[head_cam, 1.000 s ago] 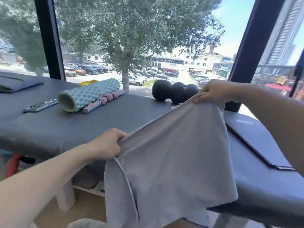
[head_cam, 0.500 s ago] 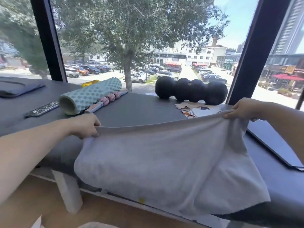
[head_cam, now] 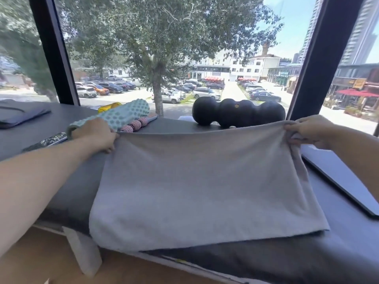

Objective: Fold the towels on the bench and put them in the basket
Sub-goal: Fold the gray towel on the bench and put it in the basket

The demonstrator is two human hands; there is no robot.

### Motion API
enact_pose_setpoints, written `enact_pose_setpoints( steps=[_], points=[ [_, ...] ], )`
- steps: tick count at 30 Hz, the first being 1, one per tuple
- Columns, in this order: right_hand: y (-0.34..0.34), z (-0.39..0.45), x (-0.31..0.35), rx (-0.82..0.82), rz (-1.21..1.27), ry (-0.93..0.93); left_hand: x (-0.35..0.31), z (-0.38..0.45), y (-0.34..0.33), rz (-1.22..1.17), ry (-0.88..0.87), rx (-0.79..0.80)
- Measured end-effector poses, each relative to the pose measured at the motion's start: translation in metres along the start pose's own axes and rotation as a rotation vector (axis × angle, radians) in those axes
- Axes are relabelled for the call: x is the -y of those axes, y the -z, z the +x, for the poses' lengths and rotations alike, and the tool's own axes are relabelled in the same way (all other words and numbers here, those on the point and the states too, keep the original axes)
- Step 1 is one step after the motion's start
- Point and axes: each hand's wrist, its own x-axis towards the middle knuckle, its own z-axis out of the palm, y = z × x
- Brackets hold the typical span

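Two hands hold one grey towel (head_cam: 201,185) by its far corners, stretched across the middle of the frame over the dark bench (head_cam: 338,253). Left hand (head_cam: 96,133), centre left, curls its fingers round the left corner; right hand (head_cam: 309,130), centre right, pinches the bunched right corner. The towel's near edge lies at the bench's front edge in the lower centre; whether its far edge rests on the surface or is lifted cannot be told. Behind the left hand, a teal foam roller (head_cam: 125,114) is partly hidden, with a pink beaded massage stick (head_cam: 137,125) just beside it and a yellow object (head_cam: 109,106) mostly covered behind. A black lobed roller (head_cam: 238,112) stands at upper centre, its base cut by the towel's edge. A dark flat panel (head_cam: 344,181) runs out of frame at right. No basket shows in the frame.
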Motion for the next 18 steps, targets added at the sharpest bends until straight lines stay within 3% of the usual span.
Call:
enact_pose_setpoints(
  steps=[3,7,9,14,18],
  points=[
    [0.004,-0.002,0.020,-0.248,-0.004,0.105,-0.020,0.017,0.019,-0.507,-0.002,-0.102],
    [0.018,-0.010,0.040,-0.582,0.030,0.314,-0.049,0.020,0.054,-0.764,-0.160,-0.367],
    [0.023,-0.016,0.039,-0.622,0.006,0.390,-0.050,0.014,0.060,-0.797,-0.216,-0.402],
    [0.028,-0.050,-0.002,-0.382,-0.232,0.524,-0.003,-0.023,0.023,-0.607,-0.223,-0.250],
    [0.031,-0.083,-0.030,-0.051,-0.437,0.619,0.047,-0.065,-0.006,-0.348,-0.192,-0.091]
  ],
)
